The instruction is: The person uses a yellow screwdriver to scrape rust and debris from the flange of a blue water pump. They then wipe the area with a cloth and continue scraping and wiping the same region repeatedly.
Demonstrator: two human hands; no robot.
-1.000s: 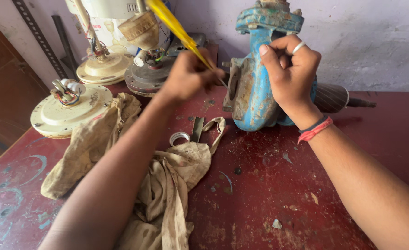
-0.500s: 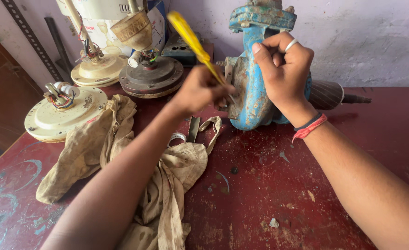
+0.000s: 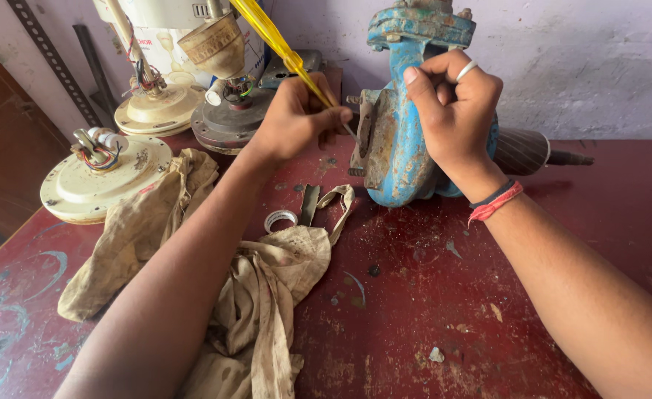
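Scuffed red paint covers the table, with a plastered wall behind. At the far edge stands a blue vise (rusty in places). The right hand has its fingers curled closed against the vise. The left hand grips a yellow screwdriver, tip at the vise's side. A cloth lies near.

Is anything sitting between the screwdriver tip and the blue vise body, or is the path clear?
Nothing visible blocks it. The left hand holds the yellow screwdriver, its shaft pointing at the rusty plate on the blue vise. The right hand rests higher on the vise, off that line. The rag and tape roll lie lower on the table.
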